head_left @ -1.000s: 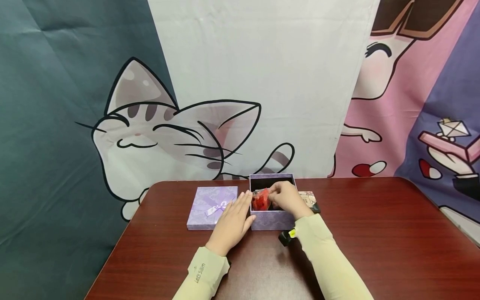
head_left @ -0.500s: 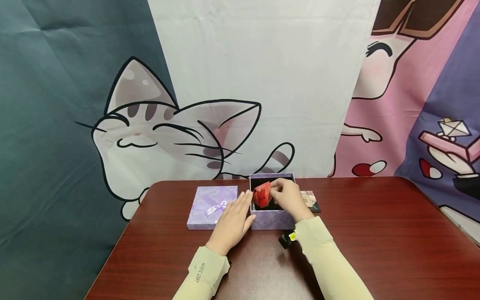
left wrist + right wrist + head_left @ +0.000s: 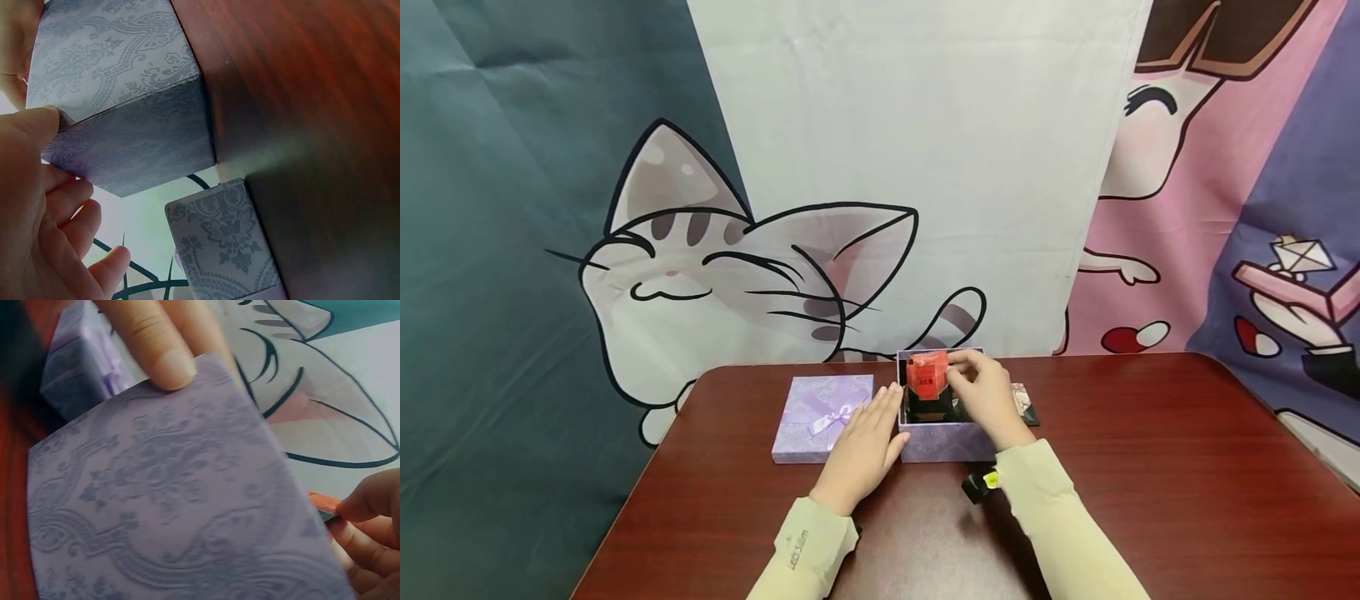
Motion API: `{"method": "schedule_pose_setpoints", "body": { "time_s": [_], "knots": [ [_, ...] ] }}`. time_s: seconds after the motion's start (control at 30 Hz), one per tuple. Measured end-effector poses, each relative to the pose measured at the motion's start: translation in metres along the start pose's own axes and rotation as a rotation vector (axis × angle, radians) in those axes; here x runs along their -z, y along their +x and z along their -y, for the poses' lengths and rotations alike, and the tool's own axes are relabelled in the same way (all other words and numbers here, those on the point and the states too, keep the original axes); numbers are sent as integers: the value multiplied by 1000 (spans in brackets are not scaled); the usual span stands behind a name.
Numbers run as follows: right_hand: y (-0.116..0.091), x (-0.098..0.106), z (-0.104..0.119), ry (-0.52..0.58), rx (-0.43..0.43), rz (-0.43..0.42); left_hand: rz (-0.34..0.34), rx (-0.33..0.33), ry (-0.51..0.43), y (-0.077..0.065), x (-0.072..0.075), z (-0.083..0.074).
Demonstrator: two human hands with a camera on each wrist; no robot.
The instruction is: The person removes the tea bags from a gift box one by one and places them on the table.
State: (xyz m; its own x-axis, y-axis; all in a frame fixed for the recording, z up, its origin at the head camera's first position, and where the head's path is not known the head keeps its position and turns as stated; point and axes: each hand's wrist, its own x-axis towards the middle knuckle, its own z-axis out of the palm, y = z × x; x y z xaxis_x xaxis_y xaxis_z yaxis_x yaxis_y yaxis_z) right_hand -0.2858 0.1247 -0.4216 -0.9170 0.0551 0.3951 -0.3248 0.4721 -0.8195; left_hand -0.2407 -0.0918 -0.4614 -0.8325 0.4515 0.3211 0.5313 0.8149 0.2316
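My right hand (image 3: 988, 402) pinches a small red packet (image 3: 928, 379) between thumb and fingers above a lilac, patterned gift box (image 3: 943, 443). Lettering on the packet is too small to read. In the right wrist view only a red edge of the packet (image 3: 323, 503) shows past the box wall (image 3: 169, 475). My left hand (image 3: 862, 450) rests against the box's left side, fingers straight. Its thumb touches the front rim in the left wrist view, where the box (image 3: 125, 69) fills the upper part. Dark contents inside the box are mostly hidden.
The box's lilac lid (image 3: 820, 418), with a ribbon bow, lies flat to the left of the box. Behind my right hand, a flat printed item (image 3: 1024, 404) lies at the box's right. Past the red-brown table (image 3: 1150, 483) hangs a cartoon backdrop.
The red packet has risen out of the box and turned from tilted to upright, its printed face towards me. My left hand stays against the box.
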Motion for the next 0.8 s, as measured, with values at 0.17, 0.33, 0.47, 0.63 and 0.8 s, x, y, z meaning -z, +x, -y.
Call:
{"method": "schedule_pose_setpoints", "body": {
  "time_s": [0.17, 0.33, 0.47, 0.63, 0.8],
  "knots": [
    [-2, 17, 7, 110, 23, -35, -4, -2, -2, -1, -1, 0],
    [-3, 41, 12, 151, 44, -77, -10, -6, 9, -1, 0, 0],
    [-7, 61, 9, 139, 3, -156, -9, -11, 9, -1, -1, 0],
    [-11, 82, 4, 179, -72, -252, 1, -5, 5, -2, 0, -1],
    [-9, 96, -3, 181, -126, -310, 2, 0, 6, -2, 0, -1]
  ]
}}
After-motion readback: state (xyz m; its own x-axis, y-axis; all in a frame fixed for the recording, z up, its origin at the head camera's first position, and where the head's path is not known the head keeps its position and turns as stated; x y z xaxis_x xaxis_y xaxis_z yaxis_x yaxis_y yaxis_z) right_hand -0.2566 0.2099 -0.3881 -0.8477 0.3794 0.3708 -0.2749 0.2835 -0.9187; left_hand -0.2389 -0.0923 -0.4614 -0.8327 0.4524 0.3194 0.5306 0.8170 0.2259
